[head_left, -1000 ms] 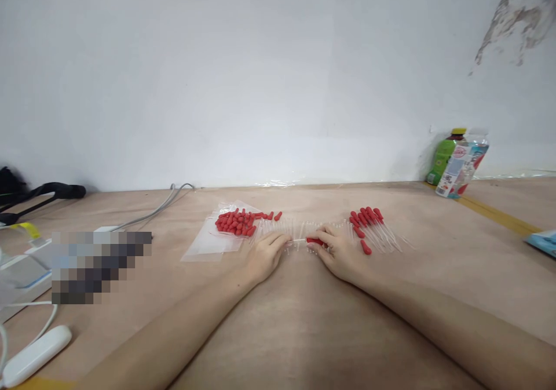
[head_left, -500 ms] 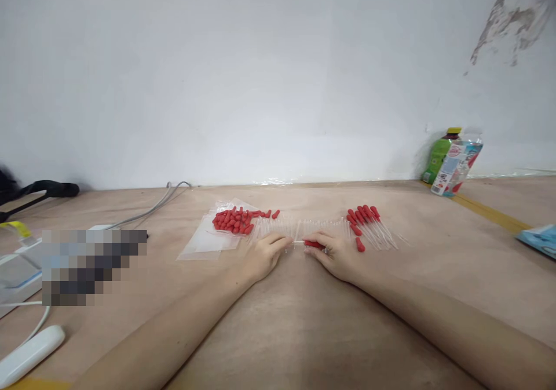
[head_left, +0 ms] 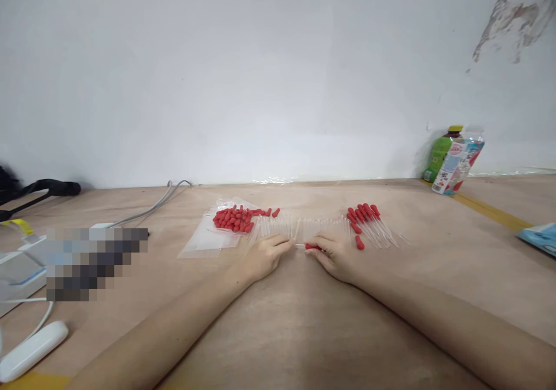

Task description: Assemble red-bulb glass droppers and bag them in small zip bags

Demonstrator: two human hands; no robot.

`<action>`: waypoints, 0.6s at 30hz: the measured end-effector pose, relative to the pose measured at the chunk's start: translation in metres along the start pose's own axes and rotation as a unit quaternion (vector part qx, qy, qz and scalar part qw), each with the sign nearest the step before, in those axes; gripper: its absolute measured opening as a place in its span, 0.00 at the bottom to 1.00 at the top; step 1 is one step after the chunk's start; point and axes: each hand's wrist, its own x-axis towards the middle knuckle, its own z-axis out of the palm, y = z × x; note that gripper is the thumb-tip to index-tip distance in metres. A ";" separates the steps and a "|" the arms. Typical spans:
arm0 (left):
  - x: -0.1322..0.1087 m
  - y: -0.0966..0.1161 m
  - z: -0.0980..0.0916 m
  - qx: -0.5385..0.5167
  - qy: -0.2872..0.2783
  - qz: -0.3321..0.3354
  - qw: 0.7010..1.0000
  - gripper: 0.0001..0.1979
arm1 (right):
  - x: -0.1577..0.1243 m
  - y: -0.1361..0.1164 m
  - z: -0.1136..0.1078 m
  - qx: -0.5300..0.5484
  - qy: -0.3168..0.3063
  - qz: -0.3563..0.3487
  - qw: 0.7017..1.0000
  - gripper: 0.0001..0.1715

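Note:
My left hand (head_left: 266,257) is closed on a thin clear glass tube (head_left: 299,245), its fingers pinching near the tube's left part. From the other side, my right hand (head_left: 337,257) pinches a red rubber bulb (head_left: 311,247) at the tube's right end. How deep the tube sits in the bulb is hidden. Just beyond both hands lie rows of clear glass tubes (head_left: 324,228). A heap of red bulbs (head_left: 233,220) rests on clear plastic bags (head_left: 204,242) at the left. Beyond my right hand, several droppers with red bulbs (head_left: 367,212) lie side by side, near loose bulbs (head_left: 359,242).
Two drink bottles (head_left: 456,167) stand against the wall at the back right. A blue packet (head_left: 538,238) lies at the right edge. On the left are a power strip (head_left: 21,274), grey cables (head_left: 152,207) and a white rounded object (head_left: 35,349).
The view has shifted slightly. Both hands keep their hold on the tube and the bulb, with only a slight movement of the right fingers over the bulb.

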 end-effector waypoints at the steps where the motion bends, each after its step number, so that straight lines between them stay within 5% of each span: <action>1: 0.000 0.000 0.000 0.008 -0.003 0.006 1.000 0.16 | 0.000 0.000 0.000 -0.013 -0.003 -0.006 1.000 0.08; 6: -0.001 0.000 0.003 0.043 0.010 0.024 0.999 0.15 | 0.000 0.000 0.002 -0.028 -0.015 -0.007 0.999 0.09; 12: 0.000 0.006 0.003 -0.001 0.085 -0.056 0.995 0.09 | 0.000 0.005 0.000 0.025 0.013 0.011 1.000 0.09; 18: 0.000 0.009 0.005 -0.033 0.078 -0.083 0.993 0.08 | -0.001 0.006 0.000 0.022 -0.003 0.018 1.000 0.09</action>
